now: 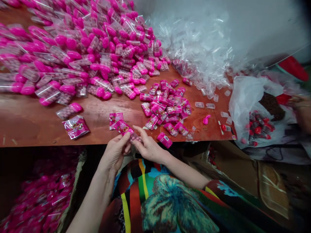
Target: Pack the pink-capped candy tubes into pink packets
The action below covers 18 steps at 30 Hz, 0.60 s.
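Note:
At the table's front edge, my left hand (117, 145) pinches a printed pink wrapper (122, 126) between thumb and fingers. My right hand (149, 147) has its thumb and fingers around a clear tube of pink candy balls (136, 138), which meets the wrapper's lower end. Whether the tube is partly inside the wrapper cannot be made out. Another pink wrapper (114, 117) lies just beyond. To the right is a small heap of wrapped pink packets (167, 105), with one single packet (164, 139) near the edge. A flat pink packet (76, 127) and a filled tube (69, 110) lie to the left.
A large pile of pink-capped candy tubes (97, 55) covers the back left. Clear plastic pieces (199, 45) are heaped behind. At right stand a white plastic bag (243, 94) with red-capped pieces and a person's blurred arm (302, 111). Below left, a box holds pink packets (46, 197).

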### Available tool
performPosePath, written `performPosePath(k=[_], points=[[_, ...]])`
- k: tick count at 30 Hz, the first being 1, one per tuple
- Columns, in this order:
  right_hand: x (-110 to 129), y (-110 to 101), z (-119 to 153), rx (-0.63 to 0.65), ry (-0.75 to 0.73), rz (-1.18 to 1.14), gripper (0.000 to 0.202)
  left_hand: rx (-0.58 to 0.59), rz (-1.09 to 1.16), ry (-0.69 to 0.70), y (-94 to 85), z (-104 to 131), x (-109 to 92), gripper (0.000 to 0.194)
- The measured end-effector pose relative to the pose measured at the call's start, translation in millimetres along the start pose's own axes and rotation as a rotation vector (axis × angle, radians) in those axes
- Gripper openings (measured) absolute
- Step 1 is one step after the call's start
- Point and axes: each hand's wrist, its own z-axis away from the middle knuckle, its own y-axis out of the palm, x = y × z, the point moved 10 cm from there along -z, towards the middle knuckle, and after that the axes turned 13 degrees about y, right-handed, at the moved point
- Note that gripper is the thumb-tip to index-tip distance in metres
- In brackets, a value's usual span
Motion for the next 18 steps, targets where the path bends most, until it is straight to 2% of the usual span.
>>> performPosePath(k=[3,5,10,16,18], points=[[-8.1,13.4,-0.3,0.214,0.143,-0.269,0.059,0.047,0.044,-0.019,4.8,2.1,4.0,0.031],[-11.6,18.6,-1.8,0.290,0.189,-0.391,0.060,0.084,0.064,-0.003,10.3,4.3,6.9,0.031],[-14.8,1.0,-11.2,0.093,0.088,-0.308,0.067,0.112,-0.015,-0.006,16.5,10.5,16.5,0.034],[-21.4,9.2,-9.0,0.176,0.075,-0.275,0.066,0.001,-0.059,0.123,7.7,6.5,-2.1,0.031],[-23.9,13.2,-7.9,0.210,0.063,-0.271,0.067,0.006,-0.086,0.134,8.0,6.3,-2.4,0.031]])
